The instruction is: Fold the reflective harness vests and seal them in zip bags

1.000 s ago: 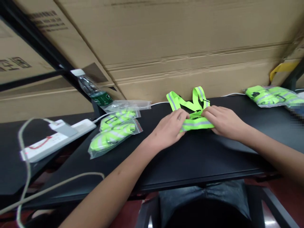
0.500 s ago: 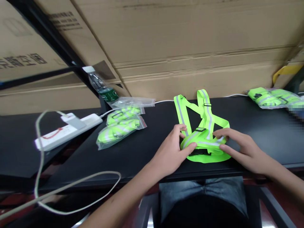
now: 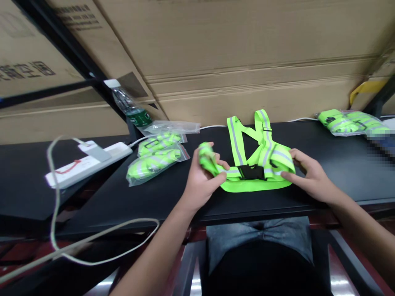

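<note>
A neon-green reflective vest [image 3: 266,150] of straps with silver stripes lies on the black tabletop before me. Its black buckle [image 3: 252,172] faces up at the near side. My left hand [image 3: 205,176] grips the vest's left waist strap between thumb and fingers, and a folded loop of it stands raised and blurred above the fingers. At the other end, my right hand [image 3: 307,174] pinches the folded right side of the waist band. The two shoulder straps point away toward the cardboard.
Bagged green vests [image 3: 156,162] lie to the left, with another bagged pair [image 3: 352,122] at far right. A plastic bottle [image 3: 131,107] leans near a black post. The white power strip [image 3: 89,164] trails a cable [image 3: 52,197] at left. Cardboard [image 3: 247,49] walls the back.
My left hand has moved left and up, pulling the waist strap outward. The crossed band has opened out and the buckle now shows on top. My right hand still holds the right side.
</note>
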